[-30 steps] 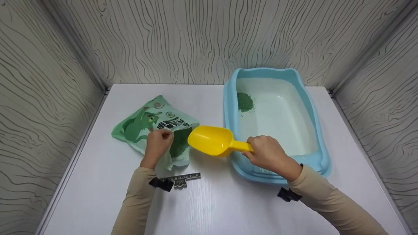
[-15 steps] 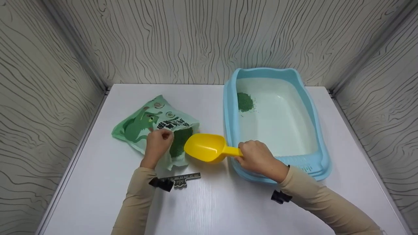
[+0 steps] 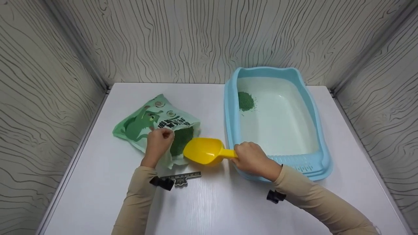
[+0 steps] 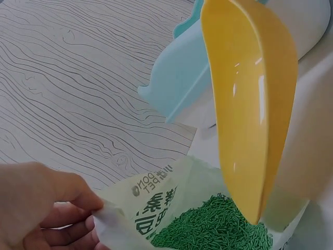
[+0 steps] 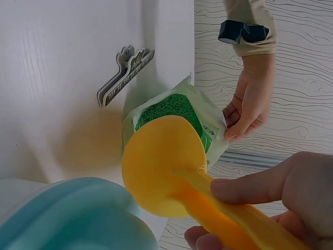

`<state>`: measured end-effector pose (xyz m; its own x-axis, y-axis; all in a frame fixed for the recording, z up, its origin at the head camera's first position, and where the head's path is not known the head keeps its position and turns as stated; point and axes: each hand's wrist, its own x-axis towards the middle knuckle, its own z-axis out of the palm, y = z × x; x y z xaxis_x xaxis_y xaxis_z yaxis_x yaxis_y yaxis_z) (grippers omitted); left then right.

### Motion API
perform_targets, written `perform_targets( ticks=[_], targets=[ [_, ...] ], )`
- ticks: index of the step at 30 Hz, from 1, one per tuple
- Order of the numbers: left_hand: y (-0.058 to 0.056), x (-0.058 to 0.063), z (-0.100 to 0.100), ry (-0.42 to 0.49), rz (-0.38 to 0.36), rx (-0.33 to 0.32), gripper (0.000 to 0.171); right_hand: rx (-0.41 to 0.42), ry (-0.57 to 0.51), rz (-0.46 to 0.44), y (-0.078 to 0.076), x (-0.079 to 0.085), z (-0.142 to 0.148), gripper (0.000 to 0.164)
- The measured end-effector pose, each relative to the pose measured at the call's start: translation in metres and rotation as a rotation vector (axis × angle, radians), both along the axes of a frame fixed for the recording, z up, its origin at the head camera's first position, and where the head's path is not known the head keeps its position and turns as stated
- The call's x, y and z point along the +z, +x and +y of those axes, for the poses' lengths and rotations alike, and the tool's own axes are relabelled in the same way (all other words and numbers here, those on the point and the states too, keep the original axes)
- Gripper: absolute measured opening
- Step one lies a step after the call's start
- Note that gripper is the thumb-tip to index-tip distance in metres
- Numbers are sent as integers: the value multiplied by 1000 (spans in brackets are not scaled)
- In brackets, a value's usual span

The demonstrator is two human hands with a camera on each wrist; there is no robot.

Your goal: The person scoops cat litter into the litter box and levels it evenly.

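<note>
My left hand (image 3: 159, 141) pinches the edge of an opened pale green bag (image 3: 169, 112) with a cartoon animal printed on it. Inside the bag's mouth lie green pellets (image 4: 213, 226), small and rod-shaped. My right hand (image 3: 253, 159) grips the handle of a yellow scoop (image 3: 204, 151). The scoop's bowl holds nothing and its tip is at the mouth of the bag, over the pellets. To the right stands a light blue litter box (image 3: 231, 111) with a white floor. A small heap of green pellets (image 3: 245, 101) lies in its far left corner.
A dark, ruler-edged clip (image 3: 181, 179) lies on the white table (image 3: 209, 209) in front of the bag. Wood-patterned panels (image 3: 196, 39) enclose the table at the back and both sides. The litter box's near wall sits below my right forearm.
My right hand has moved left and nearer to me, bringing the scoop down to the bag's mouth. The left hand and the bag have stayed in place.
</note>
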<state>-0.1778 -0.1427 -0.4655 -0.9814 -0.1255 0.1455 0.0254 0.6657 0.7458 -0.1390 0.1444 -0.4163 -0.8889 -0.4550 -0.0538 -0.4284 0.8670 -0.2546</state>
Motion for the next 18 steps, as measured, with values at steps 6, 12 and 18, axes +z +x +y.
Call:
perform_targets(
  ticks=[6, 12, 18],
  targets=[
    [0, -2, -1, -3, 14, -9, 16, 2, -11, -31, -2, 0, -2, 19],
    [0, -3, -1, -4, 9, -4, 16, 4, -16, -51, -2, -2, -6, 16],
    [-1, -2, -1, 2, 22, -17, 15, -8, -3, -68, -2, -3, -11, 20]
  ],
)
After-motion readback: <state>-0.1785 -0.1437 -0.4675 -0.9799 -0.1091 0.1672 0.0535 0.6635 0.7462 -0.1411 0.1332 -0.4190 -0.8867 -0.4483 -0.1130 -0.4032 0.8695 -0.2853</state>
